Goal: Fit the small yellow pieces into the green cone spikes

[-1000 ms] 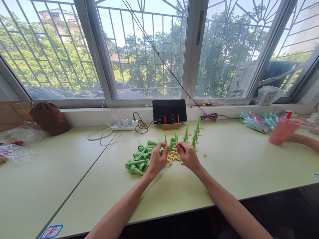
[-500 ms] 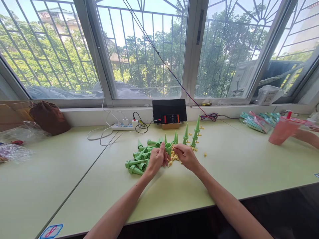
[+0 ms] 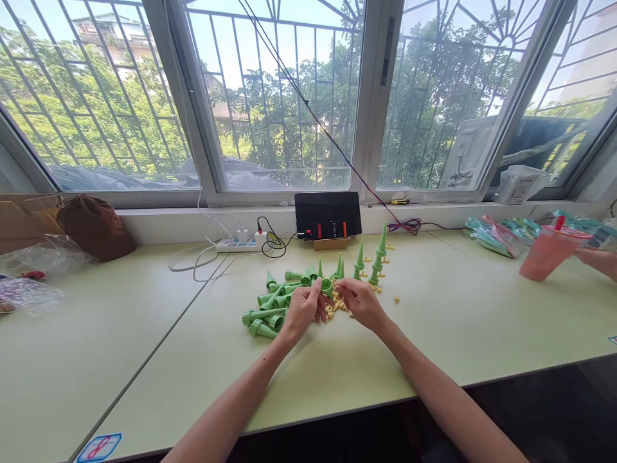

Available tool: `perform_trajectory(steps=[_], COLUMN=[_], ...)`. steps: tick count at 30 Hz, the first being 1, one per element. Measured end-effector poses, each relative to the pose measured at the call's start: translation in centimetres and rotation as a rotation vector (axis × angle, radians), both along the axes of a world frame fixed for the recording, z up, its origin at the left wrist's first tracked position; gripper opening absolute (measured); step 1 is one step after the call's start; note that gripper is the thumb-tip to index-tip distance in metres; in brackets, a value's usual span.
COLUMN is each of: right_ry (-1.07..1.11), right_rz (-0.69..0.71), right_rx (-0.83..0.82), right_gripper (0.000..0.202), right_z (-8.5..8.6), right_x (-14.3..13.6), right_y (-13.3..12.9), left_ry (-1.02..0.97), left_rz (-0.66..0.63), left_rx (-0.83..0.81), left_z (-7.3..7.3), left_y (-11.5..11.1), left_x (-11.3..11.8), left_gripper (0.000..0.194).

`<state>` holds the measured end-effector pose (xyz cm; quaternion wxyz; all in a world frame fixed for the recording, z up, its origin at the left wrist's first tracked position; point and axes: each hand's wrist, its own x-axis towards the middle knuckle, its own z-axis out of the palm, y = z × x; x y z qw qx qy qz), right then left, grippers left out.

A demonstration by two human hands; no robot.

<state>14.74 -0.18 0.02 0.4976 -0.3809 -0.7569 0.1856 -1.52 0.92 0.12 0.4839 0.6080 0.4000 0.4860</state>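
My left hand [image 3: 306, 308] is closed round a green plastic spike [image 3: 326, 287], its open round end turned up toward me. Close beside that end, my right hand [image 3: 359, 301] pinches something small and yellowish, mostly hidden by the fingers. Left of my hands lies a pile of green spikes [image 3: 263, 316]. Small yellow pieces [image 3: 343, 308] are scattered between and beneath my hands. Behind my right hand, green spikes with yellow side valves stand upright in stacks [image 3: 376, 265]. One loose yellow piece [image 3: 396, 299] sits to their right.
A dark tablet [image 3: 328, 209] leans at the window wall, beside a power strip [image 3: 238, 245] with cables. At the right are a pink cup [image 3: 552, 254], teal bagged items [image 3: 491, 236] and another person's hand. A brown bag [image 3: 96, 228] and clear plastic lie far left.
The green spike in my left hand has tilted slightly, and its open end has shifted a little right. At the far right, the other person's hand has moved, and more teal material shows beside it.
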Motion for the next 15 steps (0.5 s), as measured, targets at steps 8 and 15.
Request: perform_trajectory(steps=[8,15], right_ry=[-0.015,0.004], right_rz=[-0.030,-0.026], right_rx=[-0.003,-0.054], right_gripper=[0.031,0.034], right_z=[0.07,0.02], right_x=[0.00,0.03], right_y=[-0.03,-0.08], left_ry=[0.043,0.157], left_rz=[-0.025,-0.063], left_rx=[0.075,0.138], left_z=[0.03,-0.23], left_y=[-0.34,-0.38], left_x=[0.00,-0.34], left_gripper=[0.057,0.053])
